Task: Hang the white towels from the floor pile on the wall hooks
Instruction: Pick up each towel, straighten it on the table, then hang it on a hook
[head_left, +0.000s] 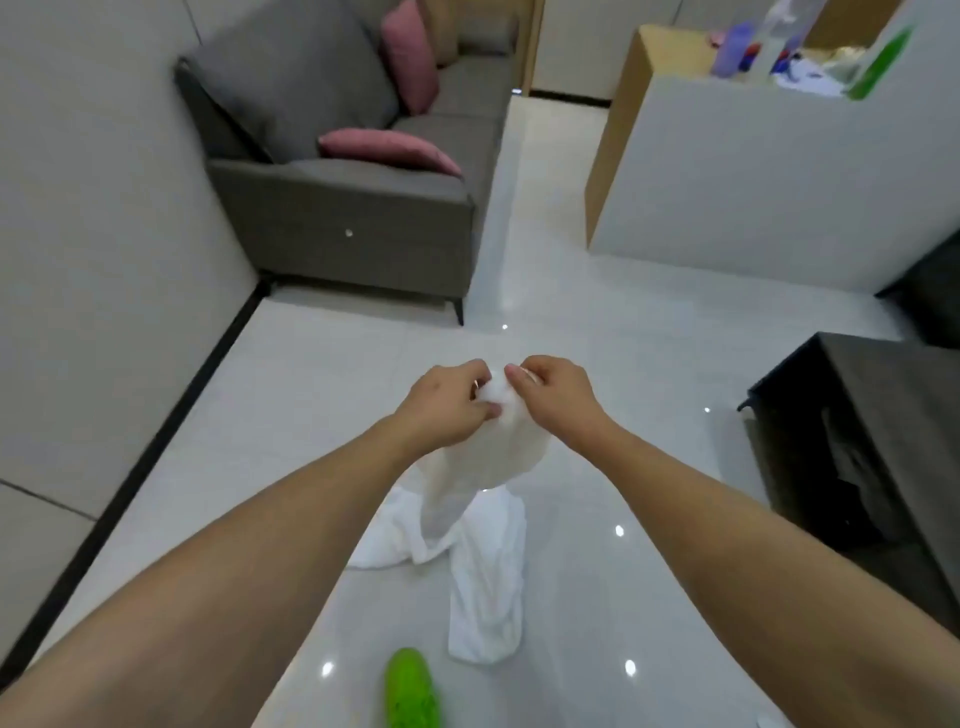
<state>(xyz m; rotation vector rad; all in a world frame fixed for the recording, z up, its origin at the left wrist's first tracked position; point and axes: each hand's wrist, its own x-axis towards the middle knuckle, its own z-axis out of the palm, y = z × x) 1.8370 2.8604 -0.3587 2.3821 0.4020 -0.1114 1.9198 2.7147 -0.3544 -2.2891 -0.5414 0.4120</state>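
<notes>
A green shoe (413, 691) shows at the bottom edge on the glossy white floor (597, 597). Just beyond it, the pile of white towels (485, 582) lies crumpled on the floor between the two forearms. One white towel (488, 452) is raised above the pile, its lower end hanging down to it. The left hand (441, 405) and right hand (556, 395) are close together, both pinching the bunched top of this towel. A dark low cabinet (872, 441) stands to the right. Farther off, a grey sofa (353, 208) with pink cushions (389, 148) sits against the left wall. At far right a tabletop (670, 47) carries what appear to be bottles, blurred.
</notes>
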